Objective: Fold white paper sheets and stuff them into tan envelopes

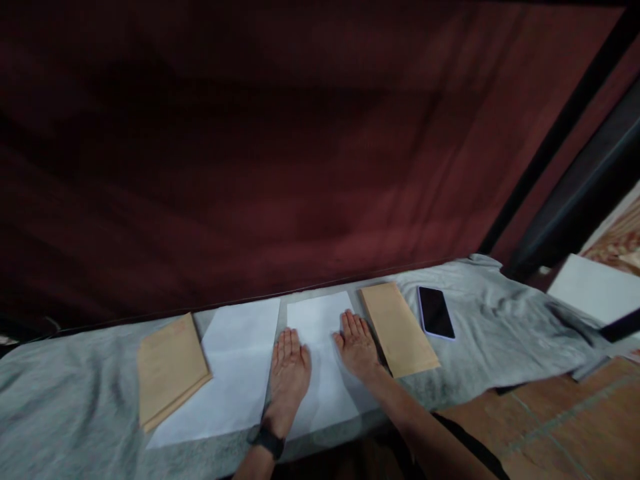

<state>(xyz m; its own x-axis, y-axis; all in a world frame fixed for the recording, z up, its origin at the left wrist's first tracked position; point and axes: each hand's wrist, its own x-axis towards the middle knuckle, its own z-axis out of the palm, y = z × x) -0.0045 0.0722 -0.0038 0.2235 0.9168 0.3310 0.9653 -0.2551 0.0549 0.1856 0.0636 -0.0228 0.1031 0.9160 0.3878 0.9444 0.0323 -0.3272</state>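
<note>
My left hand (289, 368) lies flat, fingers stretched out, on a white sheet of paper (320, 320) in the middle of the grey cloth. My right hand (357, 344) rests flat and open on the same sheet's right edge, next to a brown envelope (400, 328). A second white sheet (235, 367) lies to the left of my left hand. Further left sits a stack of brown envelopes (169, 368). A dark band is on my left wrist.
A black phone (436, 312) lies face up right of the brown envelope. The grey cloth (500, 313) covers a narrow surface below a dark red curtain (280, 147). A white sheet (590, 288) and tiled floor (555, 427) are at the right.
</note>
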